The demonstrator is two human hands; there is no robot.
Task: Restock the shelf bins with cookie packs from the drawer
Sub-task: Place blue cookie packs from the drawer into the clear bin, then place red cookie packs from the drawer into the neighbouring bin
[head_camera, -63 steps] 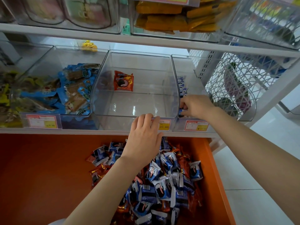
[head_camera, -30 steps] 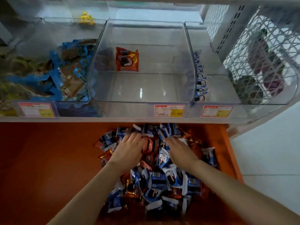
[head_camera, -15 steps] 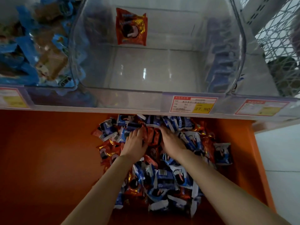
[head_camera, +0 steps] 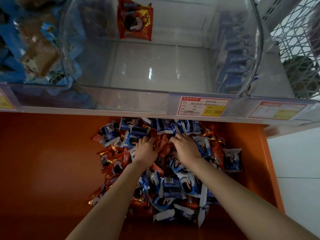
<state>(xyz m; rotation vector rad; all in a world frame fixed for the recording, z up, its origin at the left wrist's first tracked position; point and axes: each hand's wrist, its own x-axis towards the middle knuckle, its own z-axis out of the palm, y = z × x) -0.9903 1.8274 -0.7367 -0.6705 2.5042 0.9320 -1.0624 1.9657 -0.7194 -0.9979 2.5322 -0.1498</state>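
Observation:
A heap of blue and red cookie packs (head_camera: 173,186) lies in the open orange drawer (head_camera: 52,161) under the shelf. My left hand (head_camera: 146,149) rests on the heap with its fingers fairly straight, touching a bunch of red packs (head_camera: 163,144). On the other side of that bunch my right hand (head_camera: 186,148) presses in, its fingertips buried among the wrappers. Above the drawer stands the clear middle bin (head_camera: 147,70), holding a single red pack (head_camera: 134,19) against its back wall.
A left bin (head_camera: 26,49) holds blue and brown packs. A narrow right bin (head_camera: 232,66) holds a row of blue packs. Price tags (head_camera: 204,106) line the shelf edge. A white wire basket (head_camera: 297,49) stands at the right, above white floor tiles (head_camera: 297,161).
Both hands left the shelf edge and the right bin and came down onto the drawer's heap. They have closed in on the red packs at its far end, and my view has tilted down.

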